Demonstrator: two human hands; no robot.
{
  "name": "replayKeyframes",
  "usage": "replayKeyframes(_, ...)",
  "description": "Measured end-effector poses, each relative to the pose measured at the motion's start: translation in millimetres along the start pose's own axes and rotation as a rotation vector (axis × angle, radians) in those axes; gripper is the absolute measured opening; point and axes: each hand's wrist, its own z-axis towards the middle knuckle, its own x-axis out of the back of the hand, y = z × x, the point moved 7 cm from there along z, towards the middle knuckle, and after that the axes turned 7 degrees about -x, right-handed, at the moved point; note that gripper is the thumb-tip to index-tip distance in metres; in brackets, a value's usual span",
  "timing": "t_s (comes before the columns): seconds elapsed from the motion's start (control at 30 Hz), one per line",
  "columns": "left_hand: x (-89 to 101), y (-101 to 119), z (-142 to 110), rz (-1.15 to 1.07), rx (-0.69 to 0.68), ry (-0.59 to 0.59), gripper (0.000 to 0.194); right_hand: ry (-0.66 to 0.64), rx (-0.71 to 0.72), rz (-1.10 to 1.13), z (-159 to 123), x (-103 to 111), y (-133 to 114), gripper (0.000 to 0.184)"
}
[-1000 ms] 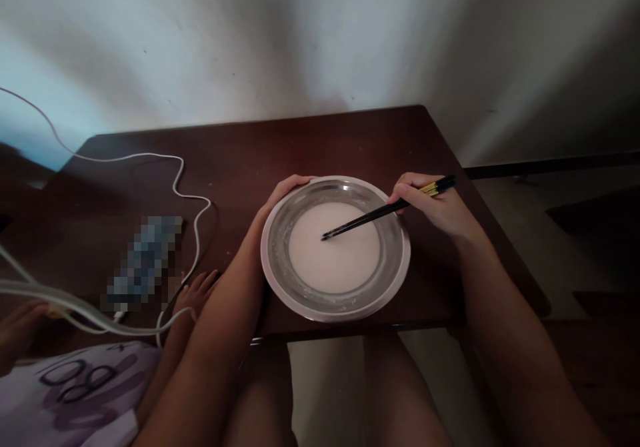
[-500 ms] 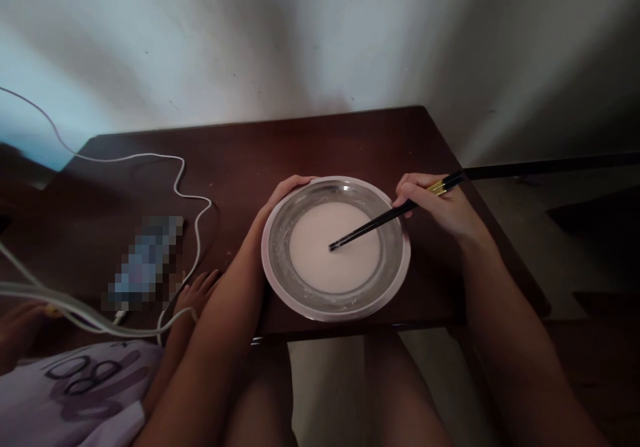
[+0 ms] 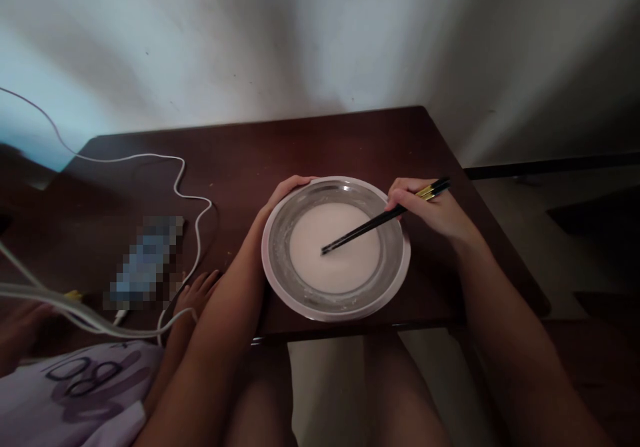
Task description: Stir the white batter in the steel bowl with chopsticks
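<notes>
Steel and shallow, the bowl point(image 3: 335, 249) sits near the front edge of the dark wooden bench point(image 3: 310, 147), holding a pool of white liquid point(image 3: 334, 247). On its far left rim the left hand point(image 3: 286, 193) is cupped, fingers curled over the edge, forearm running back toward the body. At the right rim the right hand point(image 3: 430, 210) pinches a pair of black chopsticks point(image 3: 383, 219) — gold-banded ends pointing up and right, tips slanting down into the liquid near the bowl's middle. Further left lie a white cable point(image 3: 187, 197) and a blurred object point(image 3: 145, 263); another person's small hand point(image 3: 196, 293) rests at the bench edge — just beside the left forearm.
</notes>
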Motion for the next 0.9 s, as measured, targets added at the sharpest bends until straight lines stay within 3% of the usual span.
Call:
replayKeyframes(0.13, 0.9, -0.3, 0.0, 0.002, 0.004, 0.024, 0.027, 0.085, 0.009, -0.019, 1.6, 6.3, 0.2, 0.026)
replayKeyframes(0.27, -2.2, 0.8, -1.6, -0.004, 0.028, 0.035, 0.026, 0.195, 0.024, 0.029, 0.6, 23.3, 1.3, 0.035)
replayKeyframes(0.47, -5.3, 2.9, -2.7, -0.007, 0.018, 0.015, 0.023, 0.008, 0.011, 0.026, 0.6, -0.6, 1.6, 0.036)
replayKeyframes(0.53, -4.5, 2.6, -2.1, -0.006, 0.011, 0.017, 0.021, 0.021, 0.022, 0.007, 1.2, -1.2, 0.5, 0.032)
replayKeyframes(0.7, -1.2, 0.9, -0.7, 0.001, 0.001, 0.036, 0.024, 0.19, 0.016, 0.023, -0.2, 19.5, -0.2, 0.036)
replayKeyframes(0.9, 1.9, -0.1, 0.0, 0.02, -0.004, 0.06, 0.029, 0.009, 0.016, -0.01, -1.0, -1.0, -1.4, 0.029)
